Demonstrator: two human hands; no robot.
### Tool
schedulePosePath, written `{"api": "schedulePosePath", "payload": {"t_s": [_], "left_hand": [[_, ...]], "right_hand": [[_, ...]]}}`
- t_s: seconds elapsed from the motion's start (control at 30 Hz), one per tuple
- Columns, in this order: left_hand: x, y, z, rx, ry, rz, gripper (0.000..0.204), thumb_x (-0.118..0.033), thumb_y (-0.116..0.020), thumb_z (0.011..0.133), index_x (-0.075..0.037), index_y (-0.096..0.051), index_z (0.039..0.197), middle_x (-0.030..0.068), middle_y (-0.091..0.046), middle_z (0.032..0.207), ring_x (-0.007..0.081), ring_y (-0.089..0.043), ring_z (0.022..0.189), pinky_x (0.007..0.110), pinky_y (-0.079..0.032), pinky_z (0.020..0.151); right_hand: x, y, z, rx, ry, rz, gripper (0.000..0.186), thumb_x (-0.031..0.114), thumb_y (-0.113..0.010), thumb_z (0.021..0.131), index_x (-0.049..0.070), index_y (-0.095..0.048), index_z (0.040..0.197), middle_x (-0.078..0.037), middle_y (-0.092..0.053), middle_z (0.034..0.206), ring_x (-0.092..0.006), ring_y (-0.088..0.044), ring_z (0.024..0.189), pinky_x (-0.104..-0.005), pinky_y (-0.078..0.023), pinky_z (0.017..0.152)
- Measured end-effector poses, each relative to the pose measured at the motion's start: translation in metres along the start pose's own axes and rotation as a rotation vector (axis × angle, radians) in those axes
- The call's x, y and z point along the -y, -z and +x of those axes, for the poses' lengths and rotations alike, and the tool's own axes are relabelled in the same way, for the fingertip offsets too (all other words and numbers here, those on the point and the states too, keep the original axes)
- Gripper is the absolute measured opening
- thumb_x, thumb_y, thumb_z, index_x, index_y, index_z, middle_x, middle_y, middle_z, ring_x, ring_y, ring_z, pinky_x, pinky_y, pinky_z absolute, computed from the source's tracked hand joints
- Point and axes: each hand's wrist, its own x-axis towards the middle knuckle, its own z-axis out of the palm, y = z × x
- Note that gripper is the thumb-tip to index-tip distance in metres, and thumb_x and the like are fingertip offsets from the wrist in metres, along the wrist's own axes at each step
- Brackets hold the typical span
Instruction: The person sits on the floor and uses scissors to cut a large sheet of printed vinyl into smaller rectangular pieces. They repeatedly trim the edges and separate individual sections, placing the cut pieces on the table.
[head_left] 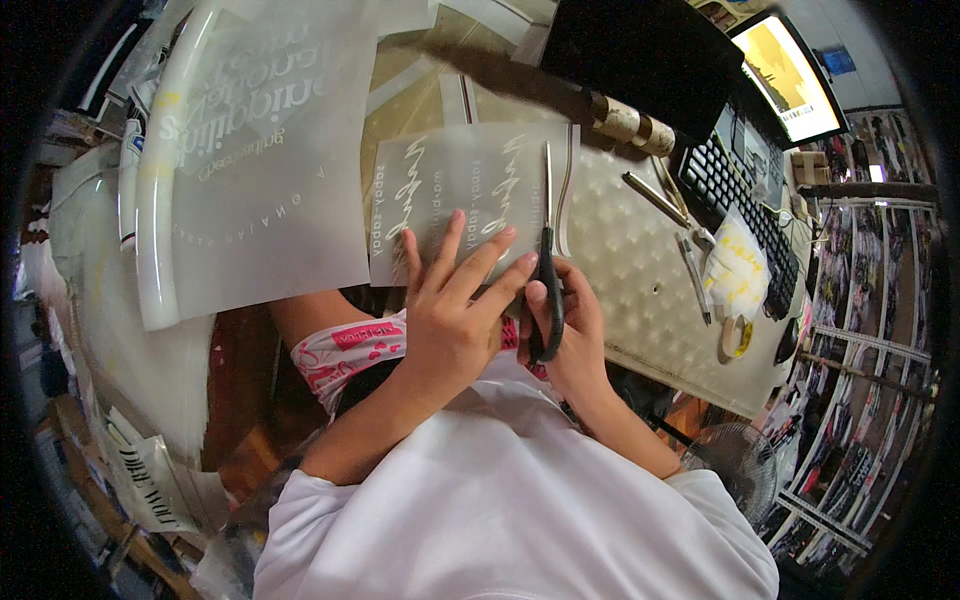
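A translucent film sheet (455, 165) with pale reversed lettering lies on the table in front of me. My left hand (450, 310) rests on its lower part with the fingers spread. Black-handled scissors (548, 275) are held by my right hand (572, 330), their blades pointing away from me along the sheet's right side. The blades look closed or nearly so. To the left, a larger film sheet (325, 210) with white lettering is partly curled into a roll (158, 250) along its left edge.
The table (620, 230) has a quilted, plastic-like cover. On its right are a black keyboard (735, 190), a lit monitor (790, 80), a pen-like tool (692, 278), a crumpled white bag (737, 262) and a mouse (787, 340). Packed shelves (870, 350) and a fan (735, 460) stand beyond.
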Motion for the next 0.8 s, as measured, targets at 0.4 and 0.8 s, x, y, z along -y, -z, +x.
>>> {"api": "schedulePosePath", "payload": {"t_s": [0.4, 0.8], "left_hand": [[0.01, 0.0, 0.004, -0.098, 0.002, 0.031, 0.019, -0.003, -0.059, 0.074, -0.011, -0.069, 0.087, 0.005, -0.057, 0.125, 0.036, -0.043, 0.125, 0.059, -0.015, 0.108], [0.024, 0.023, 0.01, -0.235, 0.047, 0.106, 0.019, 0.0, -0.063, 0.063, -0.012, -0.069, 0.076, 0.0044, -0.053, 0.102, 0.0284, -0.049, 0.101, 0.054, -0.025, 0.102]], "right_hand": [[0.018, -0.013, 0.037, 0.022, 0.085, -0.077, 0.04, 0.028, -0.061, 0.09, -0.002, -0.047, 0.113, -0.006, -0.062, 0.079, -0.0072, -0.055, 0.061, -0.0215, -0.043, 0.049], [0.05, 0.034, 0.063, 0.196, 0.106, -0.28, 0.04, 0.033, -0.059, 0.09, 0.002, -0.051, 0.114, 0.0, -0.046, 0.059, -0.0084, -0.044, 0.045, -0.0227, -0.038, 0.035]]}}
